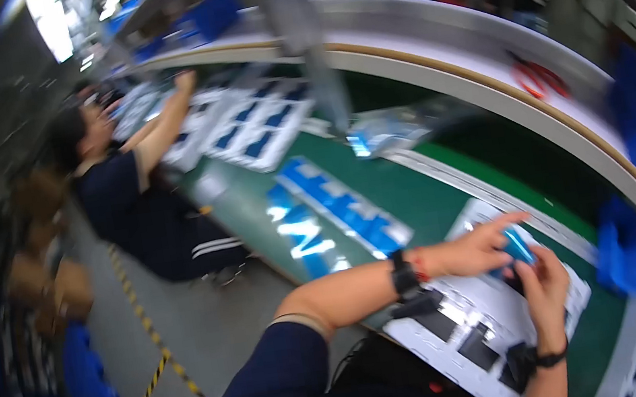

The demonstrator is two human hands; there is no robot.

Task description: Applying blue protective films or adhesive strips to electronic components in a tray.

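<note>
Over a white tray (411,337) at the near right, both my hands meet around a small shiny blue piece (517,246). My right hand (546,286) pinches its lower edge between thumb and fingers. From the left, my left hand (478,247) reaches in with its index finger stretched past the piece, while its other fingertips close against the piece's side. Blur hides the exact contact. Flat dark pieces (479,348) lie in the tray below, partly under clear glossy film.
Blue strips with cut-outs (348,209) lie on the green bench left of the tray. Farther left, a person (132,176) works beside another white tray (263,129). Red-handled scissors (533,79) rest on the raised shelf; a blue bin (616,247) stands at right.
</note>
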